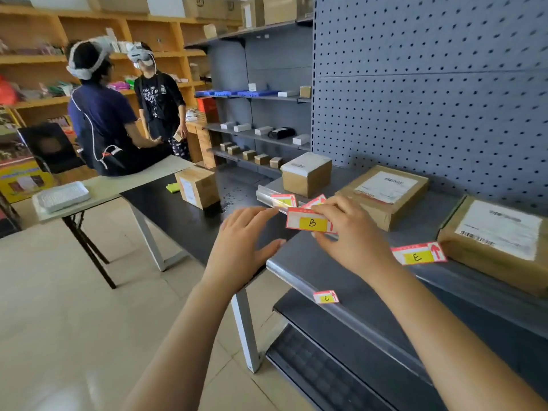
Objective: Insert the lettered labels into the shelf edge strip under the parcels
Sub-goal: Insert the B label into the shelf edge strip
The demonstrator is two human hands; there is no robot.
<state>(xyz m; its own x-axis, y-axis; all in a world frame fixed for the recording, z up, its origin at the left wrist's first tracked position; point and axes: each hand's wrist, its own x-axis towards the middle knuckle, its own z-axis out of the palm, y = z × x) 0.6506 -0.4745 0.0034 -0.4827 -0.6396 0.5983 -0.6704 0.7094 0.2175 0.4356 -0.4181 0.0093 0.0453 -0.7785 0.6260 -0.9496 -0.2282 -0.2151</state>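
from my head camera, my right hand (350, 232) pinches the b label (311, 222) by its right end, above the front of the grey shelf (341, 271). my left hand (243, 241) is open, fingers spread, holding nothing, just left of that label. the c label (326, 297) sits at the shelf edge strip (370, 327); the e label (418, 253) lies on the shelf beside a parcel (498, 241). two more labels (284, 200) lie behind my fingers.
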